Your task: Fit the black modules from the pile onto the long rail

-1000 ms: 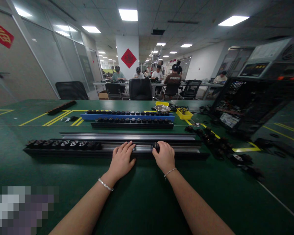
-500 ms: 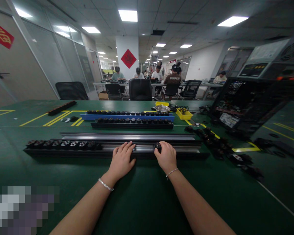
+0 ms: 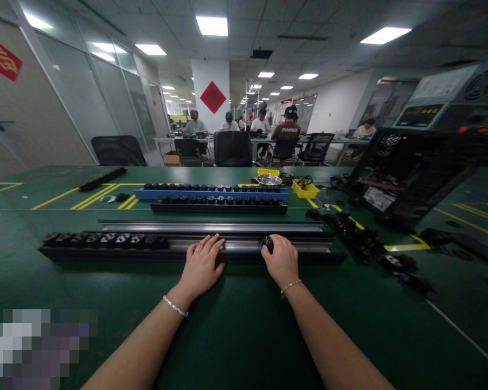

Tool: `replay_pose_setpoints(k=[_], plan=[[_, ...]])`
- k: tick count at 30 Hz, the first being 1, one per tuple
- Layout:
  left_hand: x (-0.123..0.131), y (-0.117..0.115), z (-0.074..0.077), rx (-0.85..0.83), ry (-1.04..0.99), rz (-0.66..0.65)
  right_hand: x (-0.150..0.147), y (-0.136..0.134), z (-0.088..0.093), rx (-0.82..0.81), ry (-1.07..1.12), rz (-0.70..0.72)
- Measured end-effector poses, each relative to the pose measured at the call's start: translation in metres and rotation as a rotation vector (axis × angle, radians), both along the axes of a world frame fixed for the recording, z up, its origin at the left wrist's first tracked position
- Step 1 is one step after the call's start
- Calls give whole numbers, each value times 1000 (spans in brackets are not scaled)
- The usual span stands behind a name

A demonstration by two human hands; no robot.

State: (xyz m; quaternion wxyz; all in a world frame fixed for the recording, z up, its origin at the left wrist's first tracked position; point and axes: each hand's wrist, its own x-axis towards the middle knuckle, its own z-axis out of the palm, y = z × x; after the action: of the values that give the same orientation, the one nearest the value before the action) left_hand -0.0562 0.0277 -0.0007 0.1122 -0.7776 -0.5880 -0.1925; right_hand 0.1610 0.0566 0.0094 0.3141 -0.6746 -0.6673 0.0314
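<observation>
A long black rail (image 3: 317,259) with a silvery inner channel lies across the table in front of me. Several black knob-like parts (image 3: 108,239) sit in a row along its left half. My left hand (image 3: 202,265) rests flat on the middle of the rail, fingers stretched out and holding nothing. Farther right, my right hand (image 3: 282,262) is closed on a small black knob-like part (image 3: 267,245) at the channel; its underside is hidden. Just behind lies a second rail (image 3: 211,227) with a bare silvery strip.
Beyond are a blue rail (image 3: 211,195) and a black rail (image 3: 219,208), both carrying black parts. Loose black parts (image 3: 361,241) are strewn at the right, near an opened computer case (image 3: 390,179). A yellow tray (image 3: 306,189) and a metal bowl (image 3: 269,179) stand farther back.
My right hand has slid a little to the right along the rail with the black part. The left hand has stayed in place.
</observation>
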Motion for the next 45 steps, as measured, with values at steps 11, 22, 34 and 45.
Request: replay_pose_setpoints(k=[11,22,34,45], plan=[[0,0,-1,-1,-1,1,8,2,-1,6,-11,-7],[0,0,0,-13,5,6,19,1,0,-16,-24,-33],[1,1,-1,-10,10,9,30,2,1,-44,-50,-39],[0,1,-3,-3,4,7,39,1,1,-32,-57,-46]])
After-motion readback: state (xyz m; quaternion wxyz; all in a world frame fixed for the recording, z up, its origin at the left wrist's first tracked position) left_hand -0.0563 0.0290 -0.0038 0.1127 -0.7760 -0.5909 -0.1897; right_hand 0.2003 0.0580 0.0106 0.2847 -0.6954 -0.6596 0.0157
